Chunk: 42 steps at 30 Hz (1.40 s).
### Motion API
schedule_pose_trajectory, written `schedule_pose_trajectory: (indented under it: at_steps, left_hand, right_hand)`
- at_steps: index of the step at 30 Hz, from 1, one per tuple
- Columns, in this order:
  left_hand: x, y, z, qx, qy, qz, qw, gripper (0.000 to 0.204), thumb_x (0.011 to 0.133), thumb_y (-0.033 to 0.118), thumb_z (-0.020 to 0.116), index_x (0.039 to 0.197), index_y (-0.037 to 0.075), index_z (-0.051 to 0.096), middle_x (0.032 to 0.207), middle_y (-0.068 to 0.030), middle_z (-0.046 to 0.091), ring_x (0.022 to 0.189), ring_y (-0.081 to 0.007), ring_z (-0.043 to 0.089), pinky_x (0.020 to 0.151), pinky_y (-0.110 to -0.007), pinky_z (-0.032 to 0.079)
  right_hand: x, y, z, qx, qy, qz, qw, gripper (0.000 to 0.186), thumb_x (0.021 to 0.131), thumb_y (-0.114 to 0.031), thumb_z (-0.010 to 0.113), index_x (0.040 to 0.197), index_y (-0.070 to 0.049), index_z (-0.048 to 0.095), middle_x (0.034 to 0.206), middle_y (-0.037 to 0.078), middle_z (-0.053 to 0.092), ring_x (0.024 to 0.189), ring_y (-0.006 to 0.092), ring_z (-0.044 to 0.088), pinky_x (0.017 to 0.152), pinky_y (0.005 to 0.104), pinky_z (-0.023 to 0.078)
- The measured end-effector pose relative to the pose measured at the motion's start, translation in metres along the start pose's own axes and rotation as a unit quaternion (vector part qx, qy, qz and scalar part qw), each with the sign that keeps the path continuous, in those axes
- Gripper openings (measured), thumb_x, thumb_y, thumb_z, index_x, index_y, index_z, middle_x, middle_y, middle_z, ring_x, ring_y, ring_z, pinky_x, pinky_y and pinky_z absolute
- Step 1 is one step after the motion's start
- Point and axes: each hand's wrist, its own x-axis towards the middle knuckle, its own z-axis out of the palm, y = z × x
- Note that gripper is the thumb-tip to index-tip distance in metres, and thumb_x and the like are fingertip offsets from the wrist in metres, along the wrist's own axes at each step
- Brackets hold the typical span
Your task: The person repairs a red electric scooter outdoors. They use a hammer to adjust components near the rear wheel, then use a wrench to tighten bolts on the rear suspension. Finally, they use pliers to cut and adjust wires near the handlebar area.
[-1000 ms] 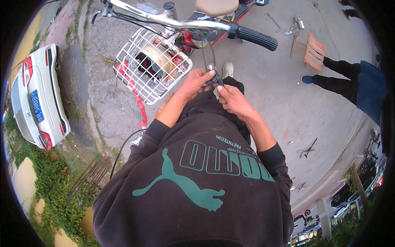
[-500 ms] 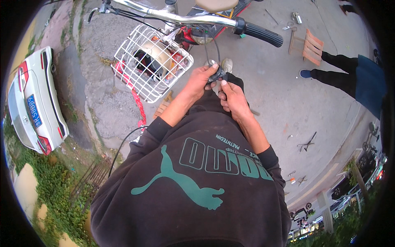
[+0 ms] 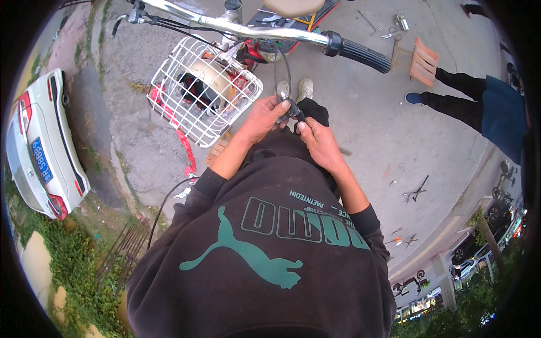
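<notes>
At the middle of the head view, in front of my lap, both hands meet on a small black cable-fed part [image 3: 291,111], perhaps a brake lever mount. My left hand [image 3: 262,119] is closed round its left side, thumb on top. My right hand [image 3: 321,142] pinches its lower right end between thumb and fingers. Much of the part is covered by my fingers. A thin black cable [image 3: 289,69] rises from it toward the chrome handlebar [image 3: 248,27]. The handlebar's right end carries a ribbed black grip [image 3: 362,54]; at its left end sits a lever [image 3: 116,26].
Below the handlebar hangs a white wire basket [image 3: 174,121] holding a cream helmet [image 3: 209,76]. Another person's legs [image 3: 459,107] are at the right, beside a small wooden stool [image 3: 424,62]. Tools [image 3: 389,32] lie on the pavement. A white car [image 3: 53,152] stands far left.
The view has shifted slightly, moving the handlebar and basket left in it. My hands keep hold of the black part, which is tilted a little differently. A second shoe shows beyond my hands.
</notes>
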Motion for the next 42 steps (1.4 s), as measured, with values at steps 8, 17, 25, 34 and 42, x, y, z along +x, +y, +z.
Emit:
schedule_pose_trajectory:
  at_steps: [8, 17, 25, 34, 42]
  left_hand:
    - [0.003, 0.016, 0.007, -0.098, 0.013, 0.068, 0.993, 0.032, 0.096, 0.026, 0.073, 0.113, 0.0, 0.067, 0.091, -0.0034, 0.069, 0.071, -0.0096, 0.058, 0.062, -0.025, 0.045]
    - [0.011, 0.022, -0.007, -0.069, -0.113, 0.036, 0.991, 0.044, 0.065, 0.009, 0.091, 0.1, 0.005, 0.064, 0.098, -0.0101, 0.071, 0.097, -0.0206, 0.07, 0.088, -0.035, 0.055]
    - [0.016, 0.028, -0.031, -0.043, -0.141, 0.01, 0.989, 0.039, 0.069, 0.003, 0.088, 0.101, 0.002, 0.067, 0.098, -0.0115, 0.074, 0.094, -0.0199, 0.071, 0.088, -0.035, 0.056]
    - [0.007, 0.019, -0.032, 0.028, -0.091, -0.016, 0.995, 0.035, 0.078, 0.003, 0.085, 0.109, 0.001, 0.07, 0.1, -0.0027, 0.073, 0.093, -0.0113, 0.067, 0.089, -0.029, 0.053]
    - [0.006, -0.016, -0.07, -0.085, -0.04, -0.022, 0.995, 0.034, 0.088, 0.019, 0.08, 0.116, 0.004, 0.068, 0.086, 0.0036, 0.066, 0.073, -0.0039, 0.057, 0.062, -0.019, 0.045]
  right_hand:
    - [0.003, -0.014, 0.019, 0.143, 0.065, 0.029, 0.987, 0.039, 0.105, -0.034, 0.057, 0.093, 0.003, 0.06, 0.068, 0.009, 0.056, 0.062, 0.0141, 0.052, 0.06, 0.0341, 0.046]
    - [-0.004, -0.01, 0.018, 0.125, 0.06, -0.013, 0.99, 0.032, 0.104, -0.03, 0.058, 0.092, 0.0, 0.059, 0.069, 0.002, 0.055, 0.061, 0.0087, 0.049, 0.057, 0.0278, 0.042]
    - [0.017, -0.004, 0.025, 0.115, 0.002, -0.02, 0.993, 0.055, 0.102, -0.049, 0.052, 0.119, 0.003, 0.052, 0.098, 0.018, 0.061, 0.089, 0.0248, 0.061, 0.083, 0.0373, 0.049]
    - [0.087, -0.067, 0.009, 0.248, 0.002, 0.101, 0.964, 0.039, 0.105, -0.031, 0.057, 0.114, 0.006, 0.062, 0.097, 0.009, 0.066, 0.09, 0.0171, 0.062, 0.088, 0.0326, 0.049]
    - [0.098, -0.044, 0.05, 0.625, 0.094, 0.117, 0.766, 0.029, 0.109, -0.033, 0.05, 0.101, -0.007, 0.058, 0.077, 0.002, 0.05, 0.079, 0.0189, 0.056, 0.08, 0.0376, 0.049]
